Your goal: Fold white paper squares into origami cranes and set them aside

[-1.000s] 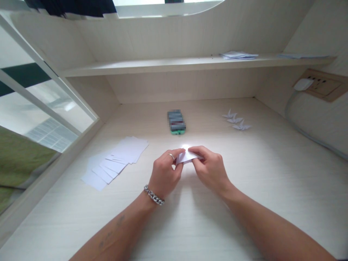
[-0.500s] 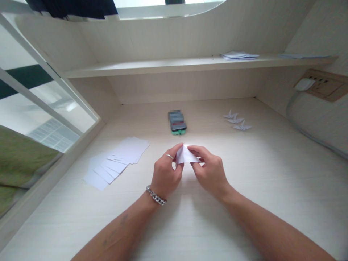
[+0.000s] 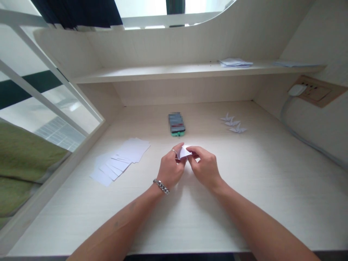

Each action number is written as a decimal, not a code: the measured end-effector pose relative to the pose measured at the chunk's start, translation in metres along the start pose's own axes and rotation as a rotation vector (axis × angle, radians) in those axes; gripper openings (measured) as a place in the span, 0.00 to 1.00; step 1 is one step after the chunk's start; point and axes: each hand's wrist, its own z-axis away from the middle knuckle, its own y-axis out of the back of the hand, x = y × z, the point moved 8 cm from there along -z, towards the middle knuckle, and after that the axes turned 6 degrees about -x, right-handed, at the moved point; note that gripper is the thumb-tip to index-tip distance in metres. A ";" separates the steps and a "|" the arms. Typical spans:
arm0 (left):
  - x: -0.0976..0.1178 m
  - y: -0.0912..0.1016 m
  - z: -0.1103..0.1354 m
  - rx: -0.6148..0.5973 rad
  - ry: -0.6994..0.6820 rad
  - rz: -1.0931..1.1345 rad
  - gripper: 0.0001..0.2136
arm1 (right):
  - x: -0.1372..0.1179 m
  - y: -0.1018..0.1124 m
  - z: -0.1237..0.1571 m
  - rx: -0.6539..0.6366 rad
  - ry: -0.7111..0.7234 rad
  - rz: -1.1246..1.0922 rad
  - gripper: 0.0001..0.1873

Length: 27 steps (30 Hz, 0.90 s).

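Both of my hands meet over the middle of the pale wooden desk (image 3: pixel 244 181) and pinch one small folded piece of white paper (image 3: pixel 184 152). My left hand (image 3: pixel 170 169), with a ring and a chain bracelet at the wrist, grips the paper's left side. My right hand (image 3: pixel 204 165) grips its right side with fingers curled. Most of the paper is hidden between my fingers. A fanned stack of white paper sheets (image 3: pixel 119 160) lies on the desk to the left of my hands.
A phone in a green case (image 3: pixel 176 124) lies beyond my hands. Three folded paper figures (image 3: pixel 233 123) sit at the back right. A shelf (image 3: pixel 174 69) above carries loose papers (image 3: pixel 235 62). A wall socket with a plug (image 3: pixel 297 89) and cable is on the right.
The paper has been folded narrower and my hands have drawn closer together around it. The camera has pulled back slightly, so the desk's front edge now shows.
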 end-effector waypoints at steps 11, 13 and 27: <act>-0.045 -0.003 -0.007 -0.009 0.167 0.466 0.20 | 0.020 -0.014 -0.004 -0.199 -0.192 -0.559 0.14; -0.049 -0.003 -0.006 -0.008 0.191 0.513 0.21 | 0.025 -0.018 -0.004 -0.205 -0.237 -0.664 0.13; -0.039 -0.006 0.005 -0.098 0.193 0.638 0.27 | 0.021 -0.014 -0.001 -0.183 -0.264 -0.583 0.09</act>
